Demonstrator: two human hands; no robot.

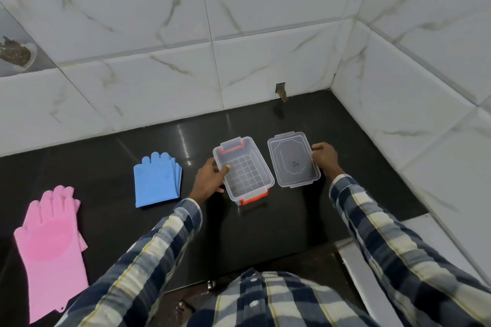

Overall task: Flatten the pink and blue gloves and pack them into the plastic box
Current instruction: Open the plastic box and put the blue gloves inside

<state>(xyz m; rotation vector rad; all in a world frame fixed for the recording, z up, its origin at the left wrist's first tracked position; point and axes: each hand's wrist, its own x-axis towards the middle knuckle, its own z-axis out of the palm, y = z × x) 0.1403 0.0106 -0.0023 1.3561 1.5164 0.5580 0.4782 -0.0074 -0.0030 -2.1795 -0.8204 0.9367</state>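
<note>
A clear plastic box (261,164) with orange clips stands open and empty on the black counter. My left hand (208,180) grips its left wall, thumb over the rim. Just right of the box lies its clear lid (292,159), flat on the counter, and my right hand (325,158) holds the lid's right edge. The blue gloves (156,180) lie stacked and flat to the left of the box. The pink gloves (50,241) lie stacked near the counter's left front, fingers pointing away from me.
White marble-look tiled walls (239,48) close the counter at the back and right. A small hole (281,90) sits in the back wall at counter level. The counter's front edge (265,265) runs just before my body.
</note>
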